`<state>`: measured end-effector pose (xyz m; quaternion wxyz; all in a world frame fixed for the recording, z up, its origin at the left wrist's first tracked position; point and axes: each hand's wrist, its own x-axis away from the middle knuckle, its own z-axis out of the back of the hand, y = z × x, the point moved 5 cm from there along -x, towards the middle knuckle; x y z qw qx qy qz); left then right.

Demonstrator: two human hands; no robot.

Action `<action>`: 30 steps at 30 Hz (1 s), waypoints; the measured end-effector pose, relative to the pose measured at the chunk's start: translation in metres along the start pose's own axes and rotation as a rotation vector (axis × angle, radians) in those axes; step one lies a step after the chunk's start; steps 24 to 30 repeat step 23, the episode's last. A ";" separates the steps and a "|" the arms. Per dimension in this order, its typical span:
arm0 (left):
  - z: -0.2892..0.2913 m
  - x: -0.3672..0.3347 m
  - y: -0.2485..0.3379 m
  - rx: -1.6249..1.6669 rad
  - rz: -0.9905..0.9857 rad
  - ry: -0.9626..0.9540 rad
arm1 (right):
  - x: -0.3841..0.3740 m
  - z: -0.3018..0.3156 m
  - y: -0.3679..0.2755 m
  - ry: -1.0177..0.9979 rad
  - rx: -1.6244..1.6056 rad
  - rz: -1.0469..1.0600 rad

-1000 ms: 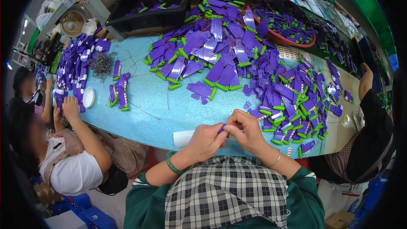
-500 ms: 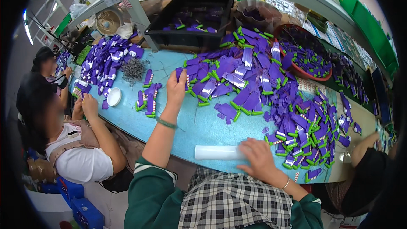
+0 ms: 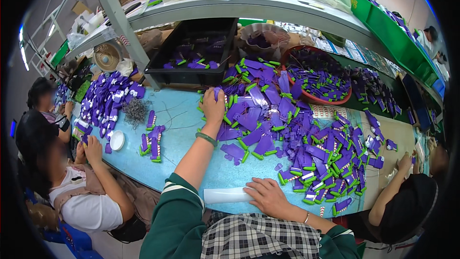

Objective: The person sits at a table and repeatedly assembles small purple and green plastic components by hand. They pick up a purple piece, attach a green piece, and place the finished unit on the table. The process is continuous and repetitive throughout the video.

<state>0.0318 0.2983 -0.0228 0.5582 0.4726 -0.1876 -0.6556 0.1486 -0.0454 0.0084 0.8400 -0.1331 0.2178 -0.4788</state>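
Note:
My left hand [image 3: 213,108], with a green bangle at the wrist, is at the left edge of a large pile of purple pieces with green ends [image 3: 258,120]. Its fingers are closed on a purple piece [image 3: 217,94], most of which they hide. By the table's near edge lies a smooth white strip [image 3: 224,195]. Across the strip's right end rests my right hand [image 3: 269,195], fingers stretched out and holding nothing visible. Between the two hands, a flat purple piece [image 3: 233,151] lies on the blue tabletop [image 3: 191,115].
Behind the pile stand a black bin [image 3: 184,74] and a red basket [image 3: 330,100] with purple pieces. To the left are a small finished-looking stack [image 3: 154,141], a white cup [image 3: 117,140] and tangled wire [image 3: 137,111]. A co-worker [image 3: 86,192] sits left, another person [image 3: 407,206] right.
My view has shifted, showing more of the shelf. My left hand has moved to the pile's edge, its purple piece still held. My right hand stays at the strip's right end.

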 end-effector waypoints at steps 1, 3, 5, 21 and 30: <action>-0.002 0.007 0.016 -0.104 0.019 0.012 | 0.000 0.000 0.002 0.017 -0.009 -0.004; -0.008 0.013 0.031 -0.211 0.028 0.018 | -0.001 0.001 0.005 0.057 -0.029 -0.006; -0.010 0.015 0.035 -0.286 0.030 0.033 | 0.004 -0.004 0.010 0.123 -0.067 -0.027; 0.017 0.010 -0.007 0.824 0.240 -0.214 | -0.081 -0.051 0.059 -0.141 -1.265 -0.465; 0.018 0.011 -0.009 0.911 0.266 -0.201 | -0.103 -0.052 0.092 -0.050 -1.213 -0.467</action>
